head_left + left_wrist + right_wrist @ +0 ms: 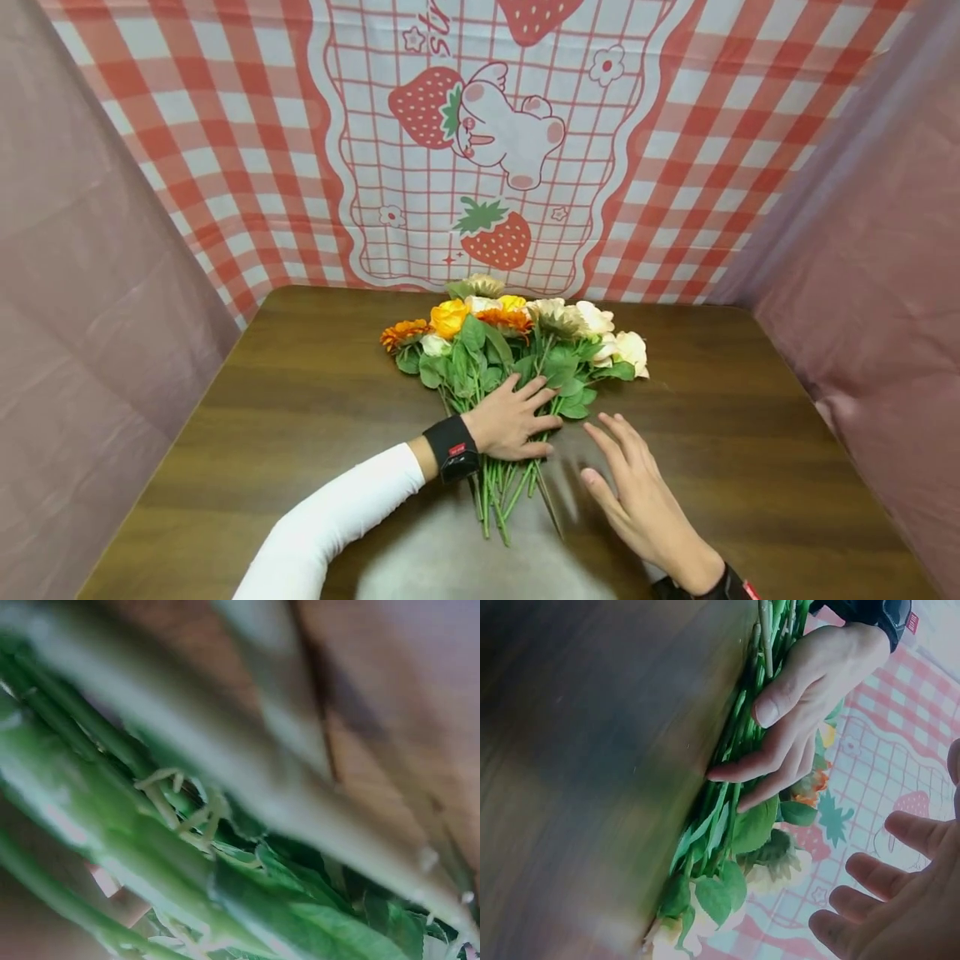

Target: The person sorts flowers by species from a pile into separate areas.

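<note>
A bunch of flowers [504, 322] lies on the brown table [300, 467], in the middle of the head view, its orange, yellow and cream blooms toward the checked cloth [255, 158] at the top of the frame and its cut stems [486, 500] pointing down toward the lower edge. The left hand [504, 422], reaching in from the lower left in a white sleeve [352, 504], rests across the stems just below the leaves [474, 333], its fingers spread wide and laid over the stalks rather than wrapped round them. It seems placed there to steady the bunch where the stalks run close together, pressing on the stems and sparing the petals, though how hard it presses I cannot tell. The right wrist view shows the stalks running beneath those fingers, the thumb lying along the near side of them. The right hand [637, 496], at the lower right of the head view, holds nothing; its fingers are extended and the thumb stands away from them, with the stems to the left of its fingertips, near but not touching. The left wrist view is filled with blurred stalks and leaves, so it adds nothing about the grip.
</note>
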### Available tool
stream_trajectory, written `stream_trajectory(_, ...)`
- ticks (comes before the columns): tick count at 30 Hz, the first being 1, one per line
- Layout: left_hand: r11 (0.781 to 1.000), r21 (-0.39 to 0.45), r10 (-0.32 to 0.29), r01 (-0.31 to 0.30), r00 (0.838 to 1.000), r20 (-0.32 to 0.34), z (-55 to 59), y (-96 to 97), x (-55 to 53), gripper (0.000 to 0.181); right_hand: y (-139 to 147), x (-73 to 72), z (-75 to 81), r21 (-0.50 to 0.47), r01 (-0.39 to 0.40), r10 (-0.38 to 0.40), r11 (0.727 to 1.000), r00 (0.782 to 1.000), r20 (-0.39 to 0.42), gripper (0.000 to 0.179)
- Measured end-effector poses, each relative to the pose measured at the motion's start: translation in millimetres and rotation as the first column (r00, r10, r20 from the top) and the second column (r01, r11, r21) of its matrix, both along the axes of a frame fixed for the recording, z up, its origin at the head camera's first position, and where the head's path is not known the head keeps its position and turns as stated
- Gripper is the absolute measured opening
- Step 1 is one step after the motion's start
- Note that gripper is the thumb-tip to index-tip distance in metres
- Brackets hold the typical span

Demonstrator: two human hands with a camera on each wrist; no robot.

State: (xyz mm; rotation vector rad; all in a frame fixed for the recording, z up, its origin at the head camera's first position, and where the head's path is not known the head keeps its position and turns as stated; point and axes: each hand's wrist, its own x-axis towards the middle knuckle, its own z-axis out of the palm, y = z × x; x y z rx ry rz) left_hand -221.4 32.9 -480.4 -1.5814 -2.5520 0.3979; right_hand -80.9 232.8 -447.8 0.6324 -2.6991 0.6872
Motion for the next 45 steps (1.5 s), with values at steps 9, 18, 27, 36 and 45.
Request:
stream_trajectory(9,0.999,-0.013,0.040,-0.040,0.999,-0.006,1.5,-28.1,0.3,0.059,-15.9,-4.2,1.5,0.023,-0.049,0.049,0.999,0.999,0.015,0.055)
stream_trajectory(18,0.997,0.011,0.082,-0.082,0.996,0.023,-2.6,-54.6,5.6,0.060,-30.0,-7.2,3.7,0.017,-0.082,0.082,0.997,0.997,0.006,0.056)
stream_trajectory(27,0.992,0.079,0.096,-0.099,0.995,0.034,-4.1,-83.2,7.6,0.059,-36.5,-8.4,2.7,0.012,-0.106,0.106,0.994,0.994,0.015,0.055)
stream_trajectory(36,0.986,0.082,0.141,-0.144,0.989,0.045,-3.2,-114.6,7.3,0.059,-42.9,-11.9,4.8,0.011,-0.135,0.135,0.991,0.991,-0.013,0.057)
stream_trajectory(45,0.978,0.090,0.183,-0.190,0.980,0.083,-1.7,-157.4,8.1,0.059,-49.9,-13.6,3.1,0.006,-0.159,0.159,0.987,0.987,-0.034,0.059)
